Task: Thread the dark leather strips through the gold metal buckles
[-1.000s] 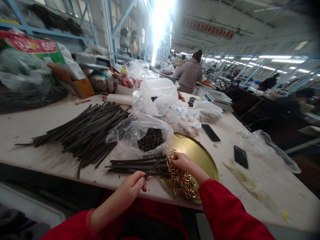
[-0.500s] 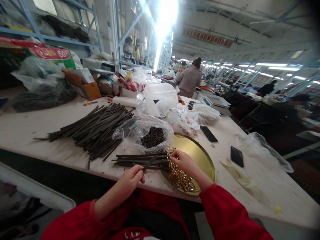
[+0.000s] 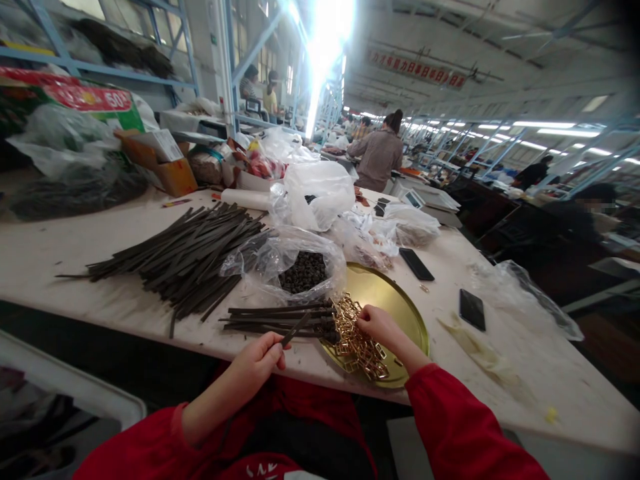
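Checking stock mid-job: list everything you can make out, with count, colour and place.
table: one, pale, across the view
tray: one, gold, near the table's front
buckles: many, gold, heaped on the tray
held strip: one, dark, in the left grip
strip bundle: one, dark, left of the buckles
strip pile: one, dark, table's left side
clear bag: one, colourless, behind the strip bundle
small pieces: many, black, inside the clear bag
phones: two, black, table's right side
white bags: several, white, behind the clear bag
carton: one, orange-brown, back left
co-workers: several, mixed clothing, background
banner: one, red, upper right background
left grip: one, bare, front centre
right grip: one, bare, at the buckles
sleeves: two, red, bottom
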The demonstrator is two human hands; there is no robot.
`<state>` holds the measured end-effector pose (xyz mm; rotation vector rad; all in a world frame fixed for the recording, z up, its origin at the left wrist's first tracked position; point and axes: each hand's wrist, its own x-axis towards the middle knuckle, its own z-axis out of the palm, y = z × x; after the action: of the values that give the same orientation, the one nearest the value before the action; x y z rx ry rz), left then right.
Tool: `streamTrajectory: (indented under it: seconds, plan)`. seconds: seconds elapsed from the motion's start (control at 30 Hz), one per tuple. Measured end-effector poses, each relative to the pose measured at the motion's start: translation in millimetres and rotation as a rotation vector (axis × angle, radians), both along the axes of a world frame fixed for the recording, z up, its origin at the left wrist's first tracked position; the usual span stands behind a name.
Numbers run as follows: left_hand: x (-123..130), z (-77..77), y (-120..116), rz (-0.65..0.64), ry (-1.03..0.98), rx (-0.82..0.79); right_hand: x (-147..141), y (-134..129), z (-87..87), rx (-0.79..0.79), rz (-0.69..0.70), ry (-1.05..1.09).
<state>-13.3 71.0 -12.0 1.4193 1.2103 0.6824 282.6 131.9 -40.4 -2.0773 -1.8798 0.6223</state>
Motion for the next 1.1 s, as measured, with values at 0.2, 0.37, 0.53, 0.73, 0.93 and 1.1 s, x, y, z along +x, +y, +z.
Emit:
streamTrajectory:
  seconds: [0.2, 0.37, 0.53, 0.73, 0.93, 1.1]
  plan:
    - [8.6, 5.9, 3.8, -0.072, 0.011, 0.003, 1.1, -18.4, 8.1, -0.04, 0.004, 0.303]
    - [10.5, 5.0, 7.3, -0.058, 0.007, -0.003, -7.3, -53.2, 19.2, -0.079, 0.078, 0.415]
    - [17.0, -6.3, 8.6, -0.058, -0.021, -0.024, -20.4, -97.0, 4.4, -0.056, 0.248, 0.352]
    - [23.7, -13.6, 10.3, -0.083, -0.022, -0.039, -10.7, -82.2, -26.8, 0.248, 0.241, 0.241]
    - [20.6, -13.6, 10.5, -0.074, -0.002, -0.069, 10.1, -51.7, -21.7, 0.322, 0.144, 0.223]
    - [15.0, -14.7, 8.2, -0.067, -0.005, -0.109, 41.4, -75.4, -11.7, 0.313, -0.023, 0.151]
